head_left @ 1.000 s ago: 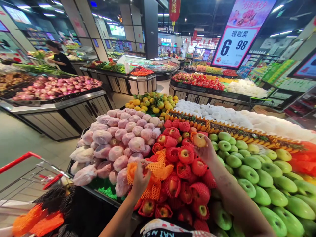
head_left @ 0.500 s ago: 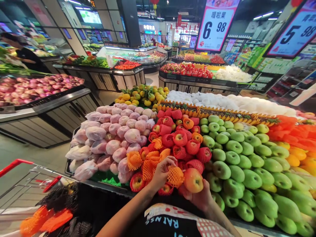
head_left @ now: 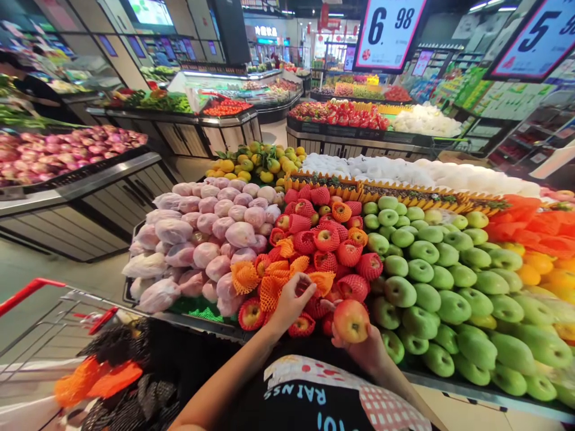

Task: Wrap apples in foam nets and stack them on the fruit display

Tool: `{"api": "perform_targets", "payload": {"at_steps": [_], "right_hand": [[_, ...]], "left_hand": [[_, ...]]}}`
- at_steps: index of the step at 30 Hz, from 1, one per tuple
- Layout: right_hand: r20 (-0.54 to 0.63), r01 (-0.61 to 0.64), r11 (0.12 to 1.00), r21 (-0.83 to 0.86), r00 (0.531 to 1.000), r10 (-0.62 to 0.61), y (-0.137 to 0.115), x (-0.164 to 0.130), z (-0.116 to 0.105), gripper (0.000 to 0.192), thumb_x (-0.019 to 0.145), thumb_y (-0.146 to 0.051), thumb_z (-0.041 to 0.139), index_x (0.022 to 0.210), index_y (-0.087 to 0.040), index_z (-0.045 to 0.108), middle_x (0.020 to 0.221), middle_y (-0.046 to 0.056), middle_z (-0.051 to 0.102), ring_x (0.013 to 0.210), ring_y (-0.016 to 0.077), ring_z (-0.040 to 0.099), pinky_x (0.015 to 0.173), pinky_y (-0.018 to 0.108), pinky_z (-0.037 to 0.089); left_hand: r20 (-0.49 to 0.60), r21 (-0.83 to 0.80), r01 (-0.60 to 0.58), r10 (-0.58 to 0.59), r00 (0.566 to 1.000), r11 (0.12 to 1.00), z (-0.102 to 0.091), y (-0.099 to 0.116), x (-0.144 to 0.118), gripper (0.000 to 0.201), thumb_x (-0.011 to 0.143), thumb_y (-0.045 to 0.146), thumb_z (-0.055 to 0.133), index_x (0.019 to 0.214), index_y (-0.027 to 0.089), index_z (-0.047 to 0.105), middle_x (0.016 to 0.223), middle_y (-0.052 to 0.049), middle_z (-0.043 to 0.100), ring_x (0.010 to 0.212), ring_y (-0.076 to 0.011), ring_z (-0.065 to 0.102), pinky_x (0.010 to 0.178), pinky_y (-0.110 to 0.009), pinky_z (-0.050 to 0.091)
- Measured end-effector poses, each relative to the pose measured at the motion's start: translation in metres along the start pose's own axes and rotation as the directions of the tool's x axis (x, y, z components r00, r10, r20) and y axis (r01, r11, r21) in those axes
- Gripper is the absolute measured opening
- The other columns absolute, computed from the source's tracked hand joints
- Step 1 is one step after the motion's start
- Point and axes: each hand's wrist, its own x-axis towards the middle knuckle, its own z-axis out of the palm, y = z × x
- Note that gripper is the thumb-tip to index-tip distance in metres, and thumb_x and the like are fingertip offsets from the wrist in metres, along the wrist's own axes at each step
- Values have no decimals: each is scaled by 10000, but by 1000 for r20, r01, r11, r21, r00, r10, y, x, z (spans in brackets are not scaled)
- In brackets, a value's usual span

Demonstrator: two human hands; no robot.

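Head: right hand (head_left: 367, 350) clasping smooth, round apple (head_left: 351, 321); left hand (head_left: 291, 304) curled by orange mesh sleeve (head_left: 324, 283), grip unclear.

Left grip (head_left: 291, 299) curled (right grip (head_left: 365, 348) cupped).

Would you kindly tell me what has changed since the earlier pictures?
The right hand has drawn back from farther over the netted apples toward the body, holding an apple, perhaps a different one. An orange foam net, beside that apple half a second ago, sits farther forward at the left hand; I can't tell whether it was released. The green apples stayed put.
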Motion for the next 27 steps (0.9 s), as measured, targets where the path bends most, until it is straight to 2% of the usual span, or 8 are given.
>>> {"api": "perform_targets", "payload": {"at_steps": [3, 5, 10, 13, 16, 19, 22, 27], "right_hand": [[-24, -32, 997, 74, 999, 34, 0, 4, -5, 687, 478, -645, 903, 1031, -265, 757, 1014, 56, 751, 618, 140, 597, 561, 282, 557], [-7, -55, 989, 141, 998, 56, 0, 7, -6, 654, 556, -714, 829, 999, -239, 751, 883, 37, 725, 536, 109, 529, 488, 237, 501], [-15, -86, 957, 278, 996, 93, -7, 14, 1, 584, 688, -717, 717, 961, -200, 726, 748, -1, 615, 502, 83, 443, 481, 208, 468], [-38, -46, 956, 290, 998, 59, -10, 15, 5, 565, 681, -707, 715, 940, -205, 722, 734, -17, 594, 500, 78, 430, 490, 202, 465], [-64, -7, 958, 287, 998, 27, -13, 11, 4, 578, 646, -705, 740, 933, -203, 729, 729, -13, 619, 497, 81, 456, 497, 203, 471], [-175, 31, 962, 272, 984, 18, -13, 6, 0, 593, 601, -697, 771, 949, -218, 743, 914, 37, 734, 666, 156, 629, 597, 262, 547], [-316, 105, 971, 217, 948, -32, -9, 4, -3, 582, 580, -683, 777, 931, -220, 758, 1058, 73, 770, 943, 249, 701, 734, 326, 584], [-425, 214, 976, 42, 888, -176, 5, 10, -12, 494, 567, -636, 766, 860, -238, 774, 931, 43, 793, 890, 265, 716, 753, 369, 587]], "left_hand": [[-100, 125, -32, 45, 994, 992, -4, -7, 5, 199, 895, 362, 642, 970, 194, 566, 941, -31, 627, 853, -176, 617, 809, -320, 506], [-81, 229, -99, 121, 989, 968, -5, -7, 9, 136, 899, 286, 611, 991, 199, 562, 945, -34, 626, 853, -183, 614, 829, -338, 505], [242, 338, -378, 309, 920, 862, 4, 0, 15, 141, 865, 138, 579, 971, 199, 649, 1064, -91, 649, 1037, -234, 610, 984, -405, 476], [422, 407, -445, 268, 866, 798, 14, -5, 17, 340, 758, 222, 766, 1088, 206, 684, 1247, -134, 631, 1209, -315, 545, 1078, -491, 425], [499, 477, -471, 213, 840, 742, 22, -17, 20, 479, 592, 202, 890, 1035, 212, 708, 1349, -151, 598, 1320, -382, 455, 1139, -571, 346], [482, 463, -464, 224, 847, 756, 22, -21, 21, 240, 668, 107, 807, 859, 215, 711, 1256, -122, 654, 1261, -341, 503, 1117, -537, 367], [350, 425, -399, 259, 900, 812, 18, -14, 20, 116, 785, 144, 725, 874, 218, 738, 1088, -97, 679, 1063, -276, 595, 998, -451, 454], [205, 244, -294, 248, 947, 924, 10, 4, 8, 170, 889, 221, 663, 1027, 216, 761, 1019, -77, 693, 943, -217, 656, 889, -351, 513]]}}
